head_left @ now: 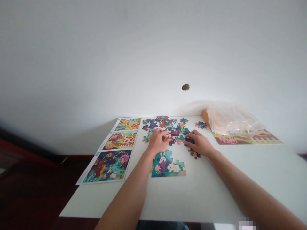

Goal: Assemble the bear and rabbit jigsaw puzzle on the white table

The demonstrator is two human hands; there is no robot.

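Loose jigsaw pieces [175,132] lie in a heap on the white table [203,191]. Over the left part of the heap is my left hand [157,140], its fingers closed on a reddish puzzle piece [167,138]. My right hand [199,143] rests at the heap's right side, fingers curved around dark blue pieces [190,140]; whether it grips one is unclear. Nearer to me, just below my left hand, lies a joined section with two white rabbits [168,166].
A sheet with three printed pictures [107,163] lies at the left. At the back right, a clear plastic bag [232,118] and an orange object [205,117] sit by a farm picture [249,138]. Behind the table rises a wall with a hole [185,87].
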